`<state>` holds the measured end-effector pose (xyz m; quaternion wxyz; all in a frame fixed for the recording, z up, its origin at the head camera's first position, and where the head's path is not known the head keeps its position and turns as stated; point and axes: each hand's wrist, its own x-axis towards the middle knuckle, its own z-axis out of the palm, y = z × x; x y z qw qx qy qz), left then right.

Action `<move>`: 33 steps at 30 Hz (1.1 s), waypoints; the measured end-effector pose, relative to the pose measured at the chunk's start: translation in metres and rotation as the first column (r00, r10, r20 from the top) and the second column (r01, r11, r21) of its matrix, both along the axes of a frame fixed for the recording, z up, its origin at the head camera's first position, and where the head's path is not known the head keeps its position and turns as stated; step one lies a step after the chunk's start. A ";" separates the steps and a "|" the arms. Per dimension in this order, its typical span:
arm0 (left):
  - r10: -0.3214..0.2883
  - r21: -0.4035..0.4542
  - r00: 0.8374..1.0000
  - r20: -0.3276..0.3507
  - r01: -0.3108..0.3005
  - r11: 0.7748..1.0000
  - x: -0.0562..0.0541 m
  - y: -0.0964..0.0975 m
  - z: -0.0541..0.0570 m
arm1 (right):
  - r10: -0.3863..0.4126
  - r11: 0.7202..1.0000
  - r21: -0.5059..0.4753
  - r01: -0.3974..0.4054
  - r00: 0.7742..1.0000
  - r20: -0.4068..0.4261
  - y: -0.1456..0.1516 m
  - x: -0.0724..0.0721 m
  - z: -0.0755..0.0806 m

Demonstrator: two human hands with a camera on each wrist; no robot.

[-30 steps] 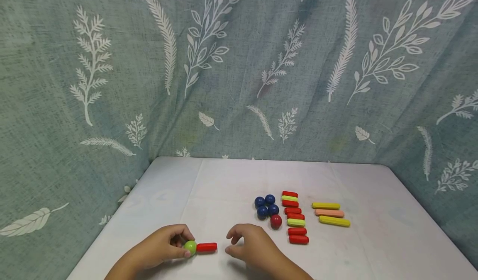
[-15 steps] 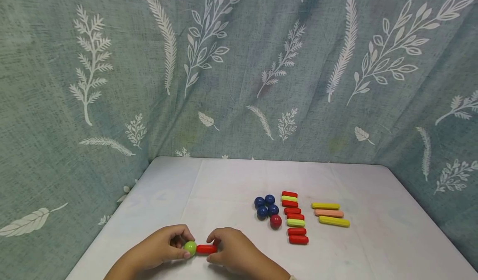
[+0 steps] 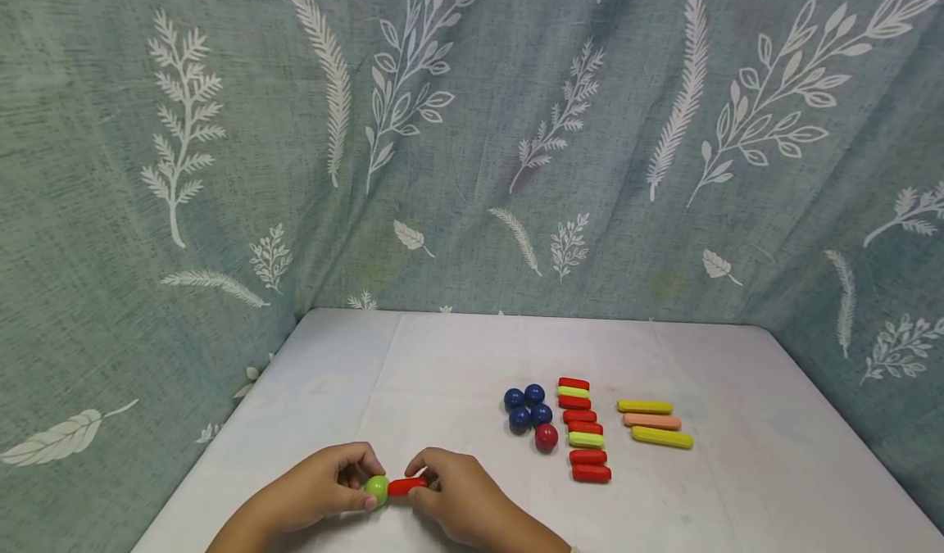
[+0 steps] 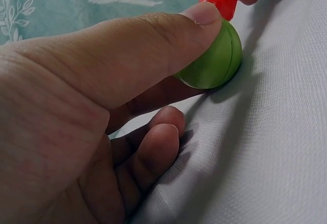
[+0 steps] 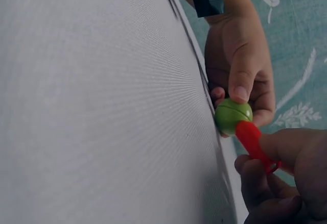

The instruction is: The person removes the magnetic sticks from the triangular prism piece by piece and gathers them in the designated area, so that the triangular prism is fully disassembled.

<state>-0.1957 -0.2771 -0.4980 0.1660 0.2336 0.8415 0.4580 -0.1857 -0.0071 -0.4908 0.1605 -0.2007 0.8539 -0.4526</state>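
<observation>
In the head view, my left hand (image 3: 320, 486) pinches a glossy green ball (image 3: 377, 490) between thumb and fingers, low on the white table. A short red rod (image 3: 402, 487) meets the ball end-on, and its outer end is gripped by my right hand (image 3: 466, 496). The left wrist view has my thumb lying over the green ball (image 4: 219, 60), whose surface carries a thin seam. From the right wrist, the ridged red rod (image 5: 250, 140) appears pinched by thumb and fingers, its near end touching the ball. Whether the two are joined cannot be told.
Several blue balls (image 3: 519, 419) and a red ball (image 3: 546, 437) sit right of my hands. Beside them runs a column of short red rods (image 3: 591, 473) and lime rods (image 3: 586, 439). Longer yellow rods (image 3: 661, 437) and a peach rod (image 3: 652, 421) lie farther right. Patterned cloth (image 3: 457, 250) surrounds the table.
My right hand has moved left from the bare table to the red rod and taken hold of it. The rod now tilts slightly. My left hand has stayed on the green ball.
</observation>
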 end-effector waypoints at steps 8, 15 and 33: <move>0.001 -0.019 1.000 -0.010 -0.001 1.000 0.000 0.001 0.002 | 0.004 0.999 -0.050 -0.006 1.000 -0.030 0.002 0.000 -0.001; 0.004 -0.047 1.000 -0.014 -0.004 0.999 -0.001 -0.001 0.006 | 0.021 1.000 -0.011 -0.021 0.998 -0.058 0.002 -0.001 -0.002; 0.012 -0.048 1.000 0.009 -0.012 0.999 -0.001 0.003 0.001 | -0.023 0.999 0.031 0.021 0.997 0.078 0.032 -0.004 -0.002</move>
